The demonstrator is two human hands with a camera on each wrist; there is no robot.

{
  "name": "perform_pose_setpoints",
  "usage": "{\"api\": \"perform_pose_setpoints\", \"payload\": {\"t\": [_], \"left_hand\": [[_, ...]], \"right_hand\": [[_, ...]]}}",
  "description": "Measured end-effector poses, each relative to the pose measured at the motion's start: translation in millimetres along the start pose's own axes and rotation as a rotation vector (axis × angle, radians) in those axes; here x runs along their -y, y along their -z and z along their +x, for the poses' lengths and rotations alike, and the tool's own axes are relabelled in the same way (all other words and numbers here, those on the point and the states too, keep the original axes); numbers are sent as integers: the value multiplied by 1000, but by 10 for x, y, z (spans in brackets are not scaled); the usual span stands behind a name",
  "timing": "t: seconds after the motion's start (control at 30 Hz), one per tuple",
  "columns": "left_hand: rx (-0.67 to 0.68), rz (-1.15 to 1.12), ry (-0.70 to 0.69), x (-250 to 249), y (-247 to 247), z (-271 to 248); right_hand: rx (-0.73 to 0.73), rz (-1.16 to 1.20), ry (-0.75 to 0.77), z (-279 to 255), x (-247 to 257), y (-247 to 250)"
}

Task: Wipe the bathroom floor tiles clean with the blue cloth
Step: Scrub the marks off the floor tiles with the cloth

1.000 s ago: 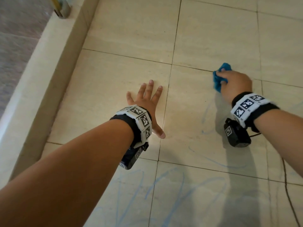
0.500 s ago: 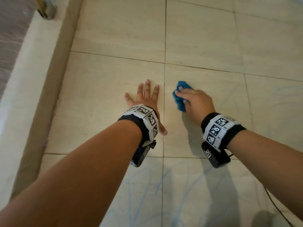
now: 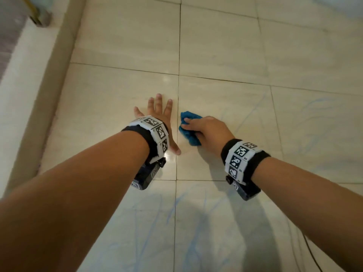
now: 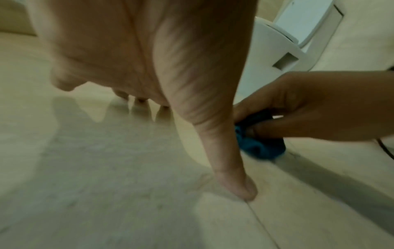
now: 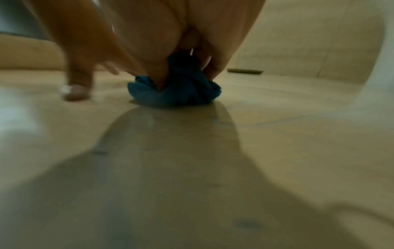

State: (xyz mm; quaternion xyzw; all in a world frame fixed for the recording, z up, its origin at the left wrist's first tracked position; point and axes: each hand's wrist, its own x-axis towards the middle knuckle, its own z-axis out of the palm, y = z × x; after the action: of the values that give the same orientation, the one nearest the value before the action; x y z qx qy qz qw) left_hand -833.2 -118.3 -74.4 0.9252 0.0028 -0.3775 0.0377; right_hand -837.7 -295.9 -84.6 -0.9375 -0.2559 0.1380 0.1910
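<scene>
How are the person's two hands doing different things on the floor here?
The left hand lies flat with fingers spread on the beige floor tiles, holding nothing; the right hand has its fingers curled round the bunched blue cloth. The left hand touches the tile directly; the right hand presses the cloth between itself and the tile. Both wear a black-and-white marker wristband and sit either side of one grout line.

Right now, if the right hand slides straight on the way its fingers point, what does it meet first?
Probably the left hand: the right hand, gripping the blue cloth, points leftward at it across the grout line. Depth is unclear.

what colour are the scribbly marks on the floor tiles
Pale blue, faint streaks on cream floor tiles. The head view shows them best.
</scene>
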Motion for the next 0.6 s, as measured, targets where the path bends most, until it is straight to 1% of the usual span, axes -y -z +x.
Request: {"api": "perform_pose_setpoints", "payload": {"t": [0.1, 0.13, 0.2, 0.3, 0.33, 0.37, 0.43, 0.47, 0.5, 0.6], "left_hand": [[2, -17, -49, -116, -85, -177], [10, -24, -66, -185, -150, -229], [22, 3, -75, -318, -274, -275], [21, 47, -34, -410, -315, -245], [31, 53, -22, -422, -300, -237], [43, 53, -11, -435, -279, -234], [58, 45, 8, -462, -235, -232], [61, 38, 15, -472, -224, -236], [62, 32, 20, -481, -221, -241], [56, 35, 33, -493, -240, -222]], "right_hand": [[-112, 103, -272, -94, -344, 183], [-135, 32, -279, -122, -423, 169], [-104, -23, -233, -171, -376, 69], [-43, 24, 52, -220, -246, -123], [-32, 61, 63, -212, -266, -97], [-70, 145, 13, -186, -328, -44], [-172, 261, -135, -162, -461, 50], [-185, 207, -162, -159, -467, 66], [-158, 185, -152, -180, -423, 63], [-19, 141, -59, -238, -315, 25]]}}
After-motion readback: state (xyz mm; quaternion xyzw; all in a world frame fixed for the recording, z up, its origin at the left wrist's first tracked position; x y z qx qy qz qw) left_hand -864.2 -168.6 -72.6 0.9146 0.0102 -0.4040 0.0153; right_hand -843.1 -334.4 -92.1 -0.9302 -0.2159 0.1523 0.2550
